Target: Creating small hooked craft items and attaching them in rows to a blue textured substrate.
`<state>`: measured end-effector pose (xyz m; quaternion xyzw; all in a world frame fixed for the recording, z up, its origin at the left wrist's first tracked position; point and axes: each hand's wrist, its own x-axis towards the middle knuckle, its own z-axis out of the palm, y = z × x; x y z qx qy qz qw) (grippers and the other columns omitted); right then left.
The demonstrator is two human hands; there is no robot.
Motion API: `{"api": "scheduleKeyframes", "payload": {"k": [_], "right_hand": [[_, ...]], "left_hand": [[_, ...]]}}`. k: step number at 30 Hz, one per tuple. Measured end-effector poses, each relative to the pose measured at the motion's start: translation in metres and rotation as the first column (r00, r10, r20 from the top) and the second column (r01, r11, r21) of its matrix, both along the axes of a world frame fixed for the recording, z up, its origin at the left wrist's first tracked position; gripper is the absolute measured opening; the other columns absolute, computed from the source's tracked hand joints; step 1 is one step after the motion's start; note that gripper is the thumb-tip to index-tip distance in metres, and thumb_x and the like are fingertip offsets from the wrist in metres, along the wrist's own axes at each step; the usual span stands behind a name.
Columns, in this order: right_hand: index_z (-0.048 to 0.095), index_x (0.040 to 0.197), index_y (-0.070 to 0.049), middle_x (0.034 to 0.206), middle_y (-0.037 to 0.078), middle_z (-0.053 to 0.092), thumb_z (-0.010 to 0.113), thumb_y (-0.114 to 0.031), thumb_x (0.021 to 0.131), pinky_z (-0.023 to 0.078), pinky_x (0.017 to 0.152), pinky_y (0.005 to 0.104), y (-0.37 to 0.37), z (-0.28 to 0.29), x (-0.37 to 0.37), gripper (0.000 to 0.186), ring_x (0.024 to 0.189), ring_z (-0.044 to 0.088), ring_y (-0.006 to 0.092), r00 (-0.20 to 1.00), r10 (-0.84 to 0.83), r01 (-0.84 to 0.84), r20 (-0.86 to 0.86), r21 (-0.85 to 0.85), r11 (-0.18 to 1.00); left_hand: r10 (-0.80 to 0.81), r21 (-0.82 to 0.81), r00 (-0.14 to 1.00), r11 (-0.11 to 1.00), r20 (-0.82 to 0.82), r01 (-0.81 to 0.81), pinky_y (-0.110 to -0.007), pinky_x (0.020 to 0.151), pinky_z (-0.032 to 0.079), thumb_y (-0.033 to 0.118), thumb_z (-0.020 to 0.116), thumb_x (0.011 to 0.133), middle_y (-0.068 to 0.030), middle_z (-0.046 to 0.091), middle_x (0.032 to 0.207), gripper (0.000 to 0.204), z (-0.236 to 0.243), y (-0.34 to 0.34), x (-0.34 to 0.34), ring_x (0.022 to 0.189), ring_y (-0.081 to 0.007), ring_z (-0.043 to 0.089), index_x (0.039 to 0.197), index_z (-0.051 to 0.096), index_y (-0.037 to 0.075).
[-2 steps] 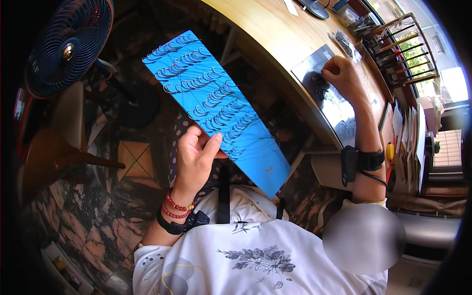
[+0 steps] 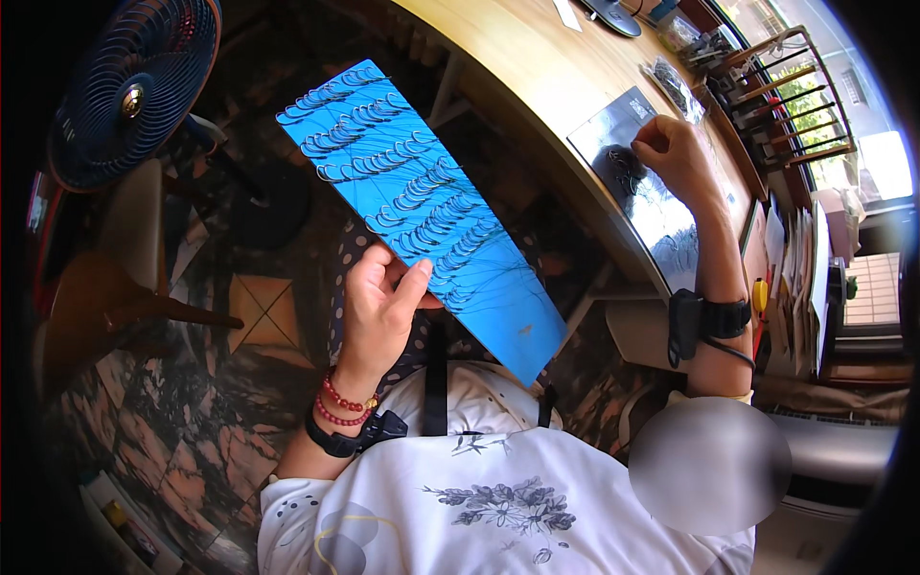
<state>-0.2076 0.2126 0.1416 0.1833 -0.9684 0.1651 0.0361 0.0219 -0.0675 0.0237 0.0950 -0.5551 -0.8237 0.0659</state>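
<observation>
My left hand (image 2: 383, 302) grips the long edge of a blue board (image 2: 522, 340), thumb on top and fingers underneath. Slanted rows of dark, thin, curved hook-like pieces (image 2: 431, 182) cover most of the board, with fine dark strands trailing across it. Over the desk at the right, my right hand (image 2: 676, 158) is closed in a pinch; anything between its fingertips is too small to make out. Just below those fingertips, a tangle of dark thin pieces (image 2: 623, 172) lies on a glossy dark sheet (image 2: 599, 125).
The wooden desk (image 2: 508, 48) curves along the upper right, holding a clear bag (image 2: 676, 86) and a rack (image 2: 791, 91). Papers (image 2: 791, 278) stand upright beside my right forearm. A standing fan (image 2: 134, 101) and a wooden chair (image 2: 115, 287) are at the left.
My right hand has shifted slightly to the right and down, away from the dark tangle. My left hand and the blue board have barely moved.
</observation>
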Motion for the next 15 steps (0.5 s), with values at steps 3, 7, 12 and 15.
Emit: {"api": "scheduleKeyframes", "payload": {"k": [3, 7, 12, 15], "right_hand": [[0.069, 0.089, 0.001, 0.078, 0.011, 0.07, 0.071, -0.008, 0.081, 0.053, 0.069, 0.0309, 0.007, 0.0, 0.01, 0.012, 0.071, 0.067, 0.0167, 0.999, -0.01, 0.009, -0.034, -0.035, 0.999], [0.069, 0.092, 0.0, 0.078, 0.009, 0.07, 0.072, -0.009, 0.084, 0.053, 0.068, 0.0311, 0.017, -0.005, 0.013, 0.013, 0.069, 0.065, 0.0141, 0.992, -0.031, 0.006, -0.12, -0.209, 0.978], [0.07, 0.089, -0.001, 0.077, 0.009, 0.07, 0.073, -0.015, 0.084, 0.053, 0.069, 0.0309, 0.021, -0.011, 0.008, 0.015, 0.07, 0.066, 0.014, 0.994, -0.071, 0.054, -0.084, -0.2, 0.978], [0.071, 0.087, -0.001, 0.076, 0.011, 0.07, 0.075, -0.02, 0.083, 0.053, 0.07, 0.0328, 0.011, -0.005, 0.011, 0.02, 0.07, 0.067, 0.0185, 0.992, -0.115, 0.112, -0.049, -0.047, 0.993]], "left_hand": [[0.003, -0.008, 1.0, 1.0, 0.004, -0.003, -0.025, 0.067, 0.059, 0.008, 0.059, 0.096, -0.0084, 0.067, 0.101, 0.02, -0.002, -0.001, 0.0, 0.084, -0.0122, 0.067, 0.112, 0.058, -0.003], [-0.006, -0.022, 1.0, 1.0, 0.004, 0.006, -0.025, 0.067, 0.059, 0.009, 0.059, 0.096, -0.0087, 0.068, 0.102, 0.021, -0.002, 0.0, -0.002, 0.085, -0.0122, 0.067, 0.114, 0.058, -0.003], [-0.013, -0.023, 1.0, 1.0, 0.004, 0.013, -0.025, 0.068, 0.06, 0.009, 0.058, 0.096, -0.0092, 0.068, 0.103, 0.022, -0.001, 0.001, -0.001, 0.086, -0.0123, 0.067, 0.114, 0.058, -0.003], [-0.017, -0.036, 1.0, 0.999, 0.015, 0.017, -0.025, 0.068, 0.06, 0.009, 0.058, 0.096, -0.0093, 0.068, 0.103, 0.021, 0.0, 0.001, -0.001, 0.086, -0.0123, 0.067, 0.114, 0.058, -0.003]]}}
